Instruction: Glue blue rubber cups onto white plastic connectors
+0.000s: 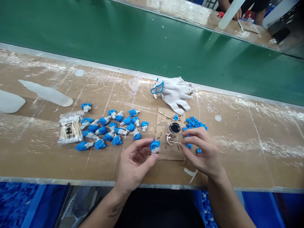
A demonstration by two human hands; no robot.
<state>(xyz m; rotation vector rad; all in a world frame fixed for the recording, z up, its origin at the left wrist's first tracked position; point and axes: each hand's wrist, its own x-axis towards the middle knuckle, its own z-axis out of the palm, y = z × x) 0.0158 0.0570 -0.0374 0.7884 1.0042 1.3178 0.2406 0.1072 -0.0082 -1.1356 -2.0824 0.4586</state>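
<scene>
My left hand (133, 166) pinches a small blue and light-grey plastic part (155, 145) between thumb and fingers. Between the thumb and fingertips of my right hand (201, 150) is a thin wooden swab stick (175, 142), its far end at a small clear cup (169, 138). Just behind that cup stands another cup of black liquid (175, 127). Both cups rest on a stained cardboard piece (163, 153), along with another swab stick (166, 116) and a small blue piece (176, 117). A pile of small blue pieces (195, 123) lies by my right fingers, partly hidden.
Several blue-and-grey parts (117, 131) lie left, beside a bag of swabs (70, 128). White gloves (174, 91) and an upturned clear cup (134, 85) sit farther back. Beyond the table edge runs a green conveyor belt (95, 34); another person's hand (237, 14) is across it.
</scene>
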